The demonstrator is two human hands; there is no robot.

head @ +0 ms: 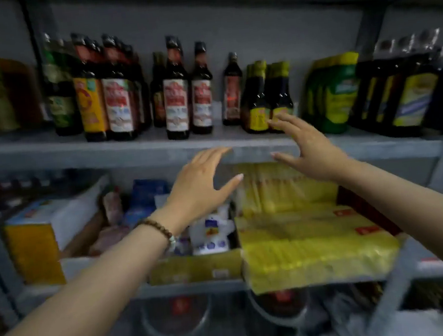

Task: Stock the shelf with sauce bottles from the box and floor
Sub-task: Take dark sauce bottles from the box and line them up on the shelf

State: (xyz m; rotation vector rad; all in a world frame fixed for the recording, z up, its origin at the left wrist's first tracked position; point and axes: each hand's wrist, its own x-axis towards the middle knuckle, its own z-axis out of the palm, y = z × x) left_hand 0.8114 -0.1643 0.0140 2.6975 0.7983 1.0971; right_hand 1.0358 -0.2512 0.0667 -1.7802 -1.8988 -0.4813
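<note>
Dark sauce bottles stand in a row on the grey upper shelf. Two tall red-and-white labelled bottles stand near its middle, and a slim dark bottle stands to their right. Further right are short yellow-capped bottles. My left hand is open in front of the shelf's front edge, holding nothing. My right hand is open too, its fingertips just in front of the yellow-capped bottles. The box and floor are out of view.
More bottles crowd the shelf's left end, and green-yellow pouches and big dark jugs its right end. The lower shelf holds yellow packs, a white bottle and a yellow-white carton. Lidded tubs sit below.
</note>
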